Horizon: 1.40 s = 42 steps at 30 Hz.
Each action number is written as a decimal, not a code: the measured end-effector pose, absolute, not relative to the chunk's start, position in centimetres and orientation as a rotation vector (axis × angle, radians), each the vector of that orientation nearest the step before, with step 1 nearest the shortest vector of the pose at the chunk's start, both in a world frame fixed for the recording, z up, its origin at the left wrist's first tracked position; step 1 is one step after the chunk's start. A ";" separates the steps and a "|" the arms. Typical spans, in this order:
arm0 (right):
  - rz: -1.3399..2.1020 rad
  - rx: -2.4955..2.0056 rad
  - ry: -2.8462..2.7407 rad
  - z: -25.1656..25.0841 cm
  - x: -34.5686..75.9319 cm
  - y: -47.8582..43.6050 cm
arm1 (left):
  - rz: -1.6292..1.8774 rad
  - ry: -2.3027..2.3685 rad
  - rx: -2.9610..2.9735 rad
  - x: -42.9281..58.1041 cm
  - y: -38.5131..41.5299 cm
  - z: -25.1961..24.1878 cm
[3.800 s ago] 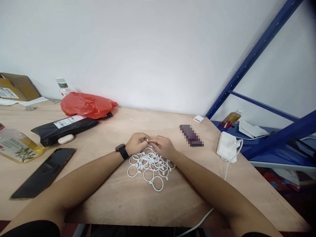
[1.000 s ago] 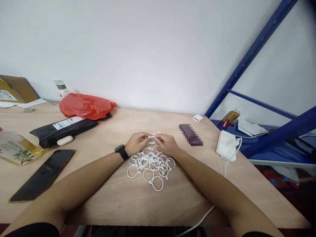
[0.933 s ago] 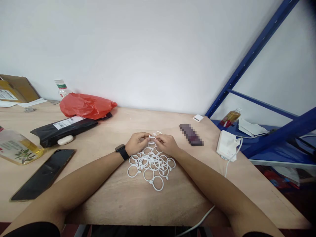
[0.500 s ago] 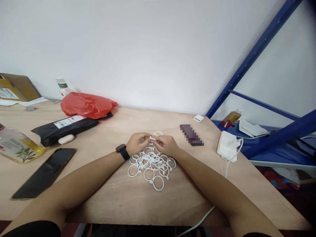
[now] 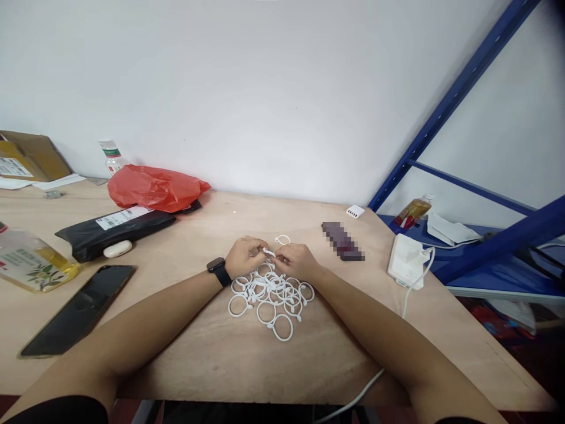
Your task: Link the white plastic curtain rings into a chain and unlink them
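Observation:
A heap of several white plastic rings (image 5: 269,297) lies on the wooden table (image 5: 212,353) in front of me. My left hand (image 5: 244,256), with a black watch (image 5: 218,271) on the wrist, and my right hand (image 5: 296,260) meet at the far edge of the heap. Both pinch one white ring (image 5: 269,253) between their fingertips. One more loose ring (image 5: 283,239) lies just beyond the hands.
A black phone (image 5: 77,309) and a bottle of yellow liquid (image 5: 30,264) lie at the left. Behind them are a black parcel (image 5: 115,228), white earbud case (image 5: 117,248) and red bag (image 5: 152,187). A white charger (image 5: 406,261) with cable sits right, by blue shelving (image 5: 485,235).
The hands have stayed at the far side of the heap, working a ring between the fingertips. A loose ring now lies beyond them that was not there 3.8 s ago.

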State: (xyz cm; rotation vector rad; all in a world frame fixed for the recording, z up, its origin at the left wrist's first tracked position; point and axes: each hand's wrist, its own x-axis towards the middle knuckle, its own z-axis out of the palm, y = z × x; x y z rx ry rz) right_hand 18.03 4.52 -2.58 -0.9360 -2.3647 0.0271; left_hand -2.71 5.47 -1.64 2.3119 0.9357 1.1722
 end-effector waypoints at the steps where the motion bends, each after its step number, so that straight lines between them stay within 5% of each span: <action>1: 0.034 -0.933 -2.363 -2.6 18.0 4.5 | 1.173 0.934 2.304 -2.7 5.5 -1.7; 17: 0.101 -1.398 -2.045 -3.3 19.2 6.2 | 1.104 0.939 2.349 -2.9 6.7 -2.8; 30: 0.346 -0.982 -2.496 -3.2 18.7 5.3 | 0.758 0.952 2.544 -2.5 5.6 -2.5; 42: 0.518 -1.066 -2.226 -2.5 18.6 5.0 | 1.054 0.898 2.465 -2.8 6.1 -2.5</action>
